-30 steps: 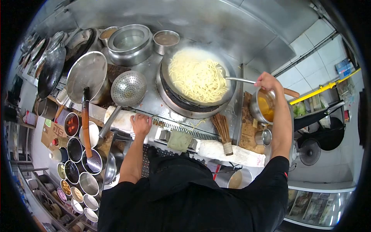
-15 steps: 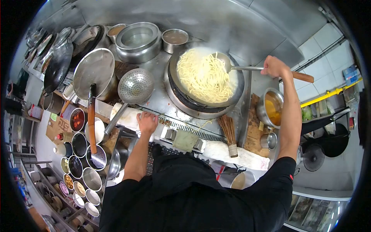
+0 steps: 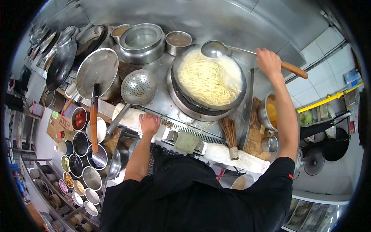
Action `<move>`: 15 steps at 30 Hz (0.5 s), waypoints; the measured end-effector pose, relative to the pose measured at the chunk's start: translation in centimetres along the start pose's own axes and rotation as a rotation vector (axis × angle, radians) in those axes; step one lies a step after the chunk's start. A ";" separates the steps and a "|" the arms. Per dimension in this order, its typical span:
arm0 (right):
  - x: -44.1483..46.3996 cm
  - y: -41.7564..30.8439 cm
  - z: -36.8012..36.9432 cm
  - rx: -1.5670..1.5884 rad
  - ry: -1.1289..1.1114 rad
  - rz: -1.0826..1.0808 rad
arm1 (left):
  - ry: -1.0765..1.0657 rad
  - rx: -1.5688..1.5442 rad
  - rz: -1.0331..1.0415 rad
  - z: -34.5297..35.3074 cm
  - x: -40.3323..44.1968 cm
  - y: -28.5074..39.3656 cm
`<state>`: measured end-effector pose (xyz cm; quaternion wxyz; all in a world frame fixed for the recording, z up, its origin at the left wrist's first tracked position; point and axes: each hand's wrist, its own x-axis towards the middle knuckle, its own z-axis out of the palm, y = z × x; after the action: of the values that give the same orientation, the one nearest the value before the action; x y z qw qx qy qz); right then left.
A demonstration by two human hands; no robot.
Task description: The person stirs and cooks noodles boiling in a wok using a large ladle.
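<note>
My right hand (image 3: 269,62) is closed around the long handle of a metal ladle (image 3: 214,49), near its wooden grip. The ladle's bowl is over the far side of a wok (image 3: 242,92), above or against the noodles; contact is unclear. Pale, thick noodles (image 3: 205,79) lie in cloudy, foamy liquid in the wok, which sits on a round burner. My left hand (image 3: 150,123) rests on the stove's front edge with fingers apart, beside a folded white towel (image 3: 129,117). A perforated skimmer (image 3: 139,87) lies just beyond that hand.
A bundled bamboo brush (image 3: 229,135) lies on the front edge, beside a green cloth (image 3: 186,140). Metal pots (image 3: 141,52) stand behind. A wood-handled strainer (image 3: 97,73) and several seasoning containers (image 3: 92,178) are on the left. A bowl of orange liquid (image 3: 270,110) stands right, partly behind my forearm.
The ladle's bowl has risen out of the noodles and shifted left toward the wok's far rim. My right hand has moved slightly left and up. My left hand stays on the front edge.
</note>
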<state>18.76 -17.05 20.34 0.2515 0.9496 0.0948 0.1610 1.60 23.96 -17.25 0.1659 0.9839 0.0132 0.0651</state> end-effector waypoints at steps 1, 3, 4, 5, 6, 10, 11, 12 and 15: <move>0.2 0.7 1.7 -0.005 0.108 -0.015 | -0.006 0.001 0.002 -0.1 0.1 0.1; -0.1 1.8 5.3 -0.015 0.221 -0.030 | 0.007 0.001 0.006 0.0 0.1 0.0; -0.3 2.2 7.1 -0.018 0.236 0.003 | 0.015 0.005 0.009 0.2 0.1 0.0; -0.4 2.3 8.8 -0.019 0.251 0.035 | 0.019 0.004 0.007 0.3 0.1 0.0; -0.7 2.2 10.2 -0.019 0.255 0.034 | 0.024 0.015 0.014 0.5 0.1 -0.1; -2.8 0.6 13.3 0.162 -0.127 0.250 | 0.025 0.036 0.015 0.4 0.1 -0.2; -3.3 0.3 13.6 0.203 -0.276 0.328 | 0.023 0.035 0.014 0.5 0.0 -0.2; -3.7 0.1 13.8 0.203 -0.278 0.329 | 0.018 0.033 0.021 0.5 0.0 -0.2; -4.3 0.4 15.4 0.437 -0.446 0.314 | 0.017 0.032 0.030 0.6 0.1 -0.3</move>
<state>20.28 -25.41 6.75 0.0291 0.9959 -0.0774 -0.0377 1.82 24.06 -17.88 0.1491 0.9859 0.0008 0.0757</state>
